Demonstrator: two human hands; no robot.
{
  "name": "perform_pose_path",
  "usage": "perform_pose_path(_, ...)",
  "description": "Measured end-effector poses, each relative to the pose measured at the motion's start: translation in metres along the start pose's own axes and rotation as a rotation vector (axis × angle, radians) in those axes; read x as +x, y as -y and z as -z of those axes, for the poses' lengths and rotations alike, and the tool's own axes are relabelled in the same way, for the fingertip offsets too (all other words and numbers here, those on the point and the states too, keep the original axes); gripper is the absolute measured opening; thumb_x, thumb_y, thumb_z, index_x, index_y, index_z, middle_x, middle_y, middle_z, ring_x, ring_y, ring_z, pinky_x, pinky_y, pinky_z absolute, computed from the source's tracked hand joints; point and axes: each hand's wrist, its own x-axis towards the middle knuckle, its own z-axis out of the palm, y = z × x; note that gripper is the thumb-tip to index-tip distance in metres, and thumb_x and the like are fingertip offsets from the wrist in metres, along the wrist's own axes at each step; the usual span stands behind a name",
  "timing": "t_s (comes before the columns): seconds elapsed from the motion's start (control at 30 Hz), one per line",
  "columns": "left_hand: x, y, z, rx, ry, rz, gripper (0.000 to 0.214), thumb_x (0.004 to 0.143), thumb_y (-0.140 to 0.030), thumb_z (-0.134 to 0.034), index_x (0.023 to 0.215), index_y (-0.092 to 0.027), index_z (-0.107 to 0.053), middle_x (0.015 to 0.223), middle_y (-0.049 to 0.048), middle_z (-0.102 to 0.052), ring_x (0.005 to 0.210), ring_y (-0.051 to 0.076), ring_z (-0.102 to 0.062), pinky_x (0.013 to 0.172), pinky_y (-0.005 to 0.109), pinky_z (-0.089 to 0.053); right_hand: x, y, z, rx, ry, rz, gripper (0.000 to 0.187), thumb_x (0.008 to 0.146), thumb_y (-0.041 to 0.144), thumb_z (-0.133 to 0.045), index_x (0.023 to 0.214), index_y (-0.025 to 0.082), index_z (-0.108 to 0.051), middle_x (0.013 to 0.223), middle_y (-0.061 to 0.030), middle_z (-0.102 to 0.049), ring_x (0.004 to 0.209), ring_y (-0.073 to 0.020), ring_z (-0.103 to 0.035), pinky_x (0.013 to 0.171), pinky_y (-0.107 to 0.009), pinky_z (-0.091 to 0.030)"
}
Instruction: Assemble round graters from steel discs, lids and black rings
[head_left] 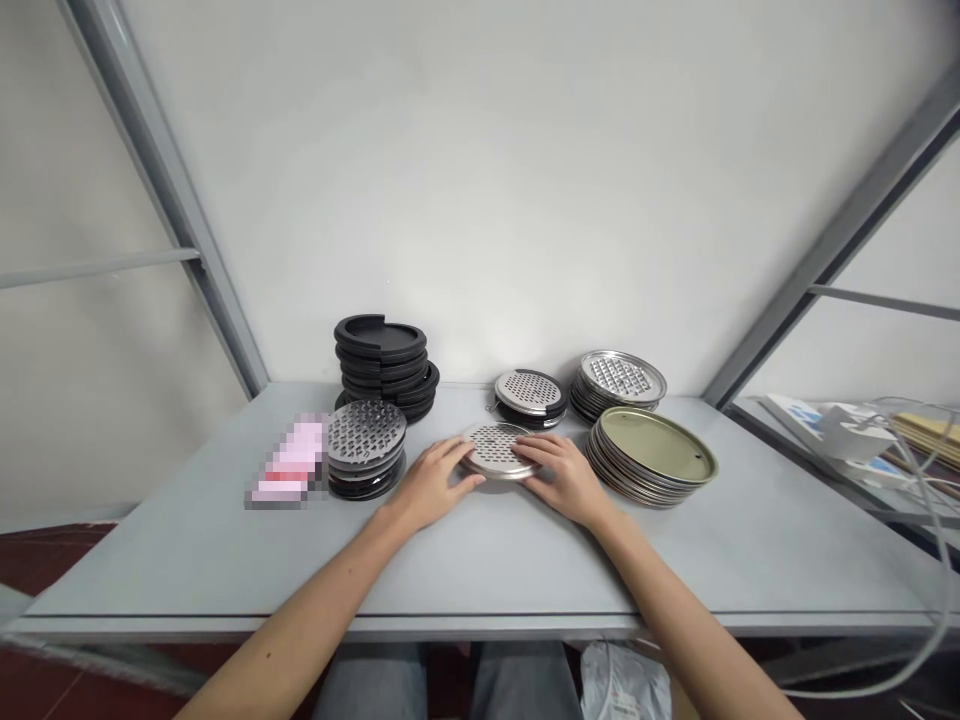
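A round perforated metal disc (495, 446) lies flat on the grey table (225, 540) in front of me. My left hand (433, 484) grips its left edge with curled fingers, and my right hand (564, 476) grips its right edge the same way. A short stack of perforated discs on black rings (366, 450) stands just left of my left hand. A stack of plain metal lids (651, 454) sits just right of my right hand.
A tall pile of black rings (384, 362) stands at the back left by the wall. Two more perforated stacks (531, 396) (619, 382) sit at the back. A pink blurred item (291, 468) lies at the left. Cables and papers (870, 432) fill the right side.
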Motion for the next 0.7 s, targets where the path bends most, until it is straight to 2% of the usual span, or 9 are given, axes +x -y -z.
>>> perform_pose_path(0.13, 0.000, -0.003, -0.005, -0.008, 0.079, -0.035, 0.048, 0.083, -0.036, -0.065, 0.127, -0.022, -0.056, 0.136, 0.0107, -0.051, 0.124, 0.026, -0.050, 0.105, 0.041, -0.039, -0.019, 0.003, 0.014, -0.039, 0.080, 0.021, 0.049, 0.075, 0.031, -0.065, 0.123, 0.025, -0.059, 0.126, -0.0111, -0.060, 0.114, -0.0313, -0.053, 0.094, -0.051, -0.041)
perform_pose_path(0.3, 0.001, 0.002, -0.009, -0.063, 0.081, 0.024, 0.049, 0.083, -0.031, -0.065, 0.130, -0.019, -0.054, 0.140, 0.0122, -0.047, 0.127, 0.026, -0.048, 0.108, 0.041, -0.036, -0.021, 0.016, 0.014, 0.000, 0.149, 0.047, 0.058, 0.075, 0.041, -0.066, 0.127, 0.020, -0.054, 0.136, -0.0144, -0.051, 0.123, -0.0313, -0.047, 0.102, -0.049, -0.037)
perform_pose_path(0.4, 0.001, 0.002, -0.007, -0.091, 0.104, 0.028, 0.052, 0.083, -0.032, -0.064, 0.132, -0.019, -0.052, 0.142, 0.0114, -0.045, 0.128, 0.026, -0.046, 0.109, 0.041, -0.035, -0.018, 0.019, 0.012, 0.001, 0.143, 0.036, 0.046, 0.081, 0.041, -0.061, 0.121, 0.020, -0.058, 0.127, -0.0128, -0.058, 0.119, -0.0278, -0.051, 0.100, -0.045, -0.039)
perform_pose_path(0.57, -0.003, -0.006, -0.003, -0.030, 0.181, -0.075, 0.054, 0.085, -0.034, -0.060, 0.136, -0.021, -0.047, 0.147, 0.0083, -0.039, 0.132, 0.025, -0.041, 0.111, 0.039, -0.034, -0.018, 0.017, 0.013, -0.036, 0.048, -0.055, 0.020, 0.085, 0.036, -0.057, 0.096, 0.021, -0.064, 0.101, -0.0076, -0.068, 0.096, -0.0218, -0.061, 0.087, -0.037, -0.045)
perform_pose_path(0.7, -0.006, -0.028, 0.013, 0.014, 0.122, -0.143, 0.045, 0.088, -0.030, -0.057, 0.132, -0.023, -0.051, 0.145, 0.0081, -0.041, 0.130, 0.025, -0.043, 0.108, 0.040, -0.038, -0.020, 0.012, 0.010, -0.132, -0.026, -0.186, 0.016, 0.089, 0.029, -0.050, 0.083, 0.021, -0.061, 0.085, -0.0045, -0.067, 0.081, -0.0189, -0.060, 0.081, -0.033, -0.044)
